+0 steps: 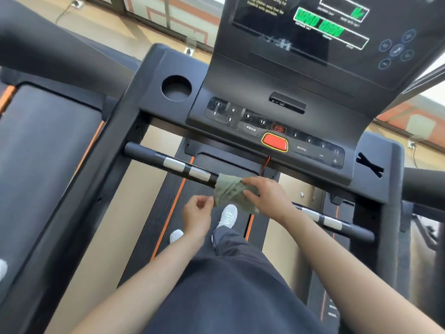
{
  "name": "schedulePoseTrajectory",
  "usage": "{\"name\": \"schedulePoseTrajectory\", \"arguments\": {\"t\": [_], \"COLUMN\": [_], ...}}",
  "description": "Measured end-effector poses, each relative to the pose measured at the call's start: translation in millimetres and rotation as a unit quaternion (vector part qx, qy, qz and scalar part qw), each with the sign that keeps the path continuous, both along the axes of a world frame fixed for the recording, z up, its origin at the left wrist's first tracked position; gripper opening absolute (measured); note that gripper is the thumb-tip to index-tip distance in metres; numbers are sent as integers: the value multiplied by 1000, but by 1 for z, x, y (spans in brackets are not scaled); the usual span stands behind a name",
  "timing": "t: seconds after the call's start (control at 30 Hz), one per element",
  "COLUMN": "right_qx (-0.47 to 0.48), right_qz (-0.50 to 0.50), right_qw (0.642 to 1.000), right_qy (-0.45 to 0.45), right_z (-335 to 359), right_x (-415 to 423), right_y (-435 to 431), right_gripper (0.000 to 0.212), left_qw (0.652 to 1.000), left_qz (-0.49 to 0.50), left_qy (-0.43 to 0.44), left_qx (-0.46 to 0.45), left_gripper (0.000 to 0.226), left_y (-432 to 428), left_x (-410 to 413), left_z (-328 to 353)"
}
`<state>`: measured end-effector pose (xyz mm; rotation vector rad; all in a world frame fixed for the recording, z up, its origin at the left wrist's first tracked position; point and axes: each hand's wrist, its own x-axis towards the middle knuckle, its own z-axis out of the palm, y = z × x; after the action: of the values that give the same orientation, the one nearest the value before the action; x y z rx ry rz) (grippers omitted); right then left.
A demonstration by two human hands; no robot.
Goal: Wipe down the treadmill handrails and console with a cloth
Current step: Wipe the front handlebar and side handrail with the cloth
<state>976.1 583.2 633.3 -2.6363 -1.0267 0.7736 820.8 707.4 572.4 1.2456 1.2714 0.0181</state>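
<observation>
I'm wiping the front handrail: my right hand grips the cloth round it, my left hand pinches its edge. Next, I should slide it along.

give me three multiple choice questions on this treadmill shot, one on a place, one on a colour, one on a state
1. Where is the grey-green terry cloth?
A in the round cup holder
B wrapped over the black front handrail bar
C on the floor

2. What colour is the large oval button in the middle of the dark console panel?
A red
B blue
C white

3. What state is the console display in?
A dark
B lit with green figures
C covered by the cloth

Answers: 1 B, the right hand holds it round the bar; 2 A, it is red with a yellow rim; 3 B, green digits glow on the screen.
</observation>
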Motion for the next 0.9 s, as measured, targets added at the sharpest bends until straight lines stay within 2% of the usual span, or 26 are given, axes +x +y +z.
{"name": "schedulePoseTrajectory", "arguments": {"t": [0.07,0.17,0.27,0.33,0.47,0.57,0.7,0.9], "right_qx": [-35,-70,-63,-64,-81,-59,2,50], "right_qz": [20,56,55,49,100,119,91,126], "right_qw": [999,996,993,991,986,989,993,987], "right_qy": [2,29,84,112,102,59,79,81], "right_z": [0,4,13,18,16,8,-4,-15], "right_x": [5,14,28,34,32,26,14,-7], "right_y": [5,11,18,23,40,49,63,123], "right_gripper": [39,46,52,49,43,39,41,46], "left_qw": [985,914,846,820,826,855,879,863], "left_qz": [93,155,172,183,198,219,275,378], "left_qy": [19,-50,-150,-180,-183,-198,-195,-208], "left_qx": [-146,-372,-481,-512,-495,-426,-336,-261], "left_gripper": [21,21,16,16,27,24,16,8], "left_y": [-6,-13,-19,-21,-26,-24,-11,42], "left_x": [2,9,17,25,36,36,32,25], "left_z": [6,25,30,30,32,31,25,23]}}
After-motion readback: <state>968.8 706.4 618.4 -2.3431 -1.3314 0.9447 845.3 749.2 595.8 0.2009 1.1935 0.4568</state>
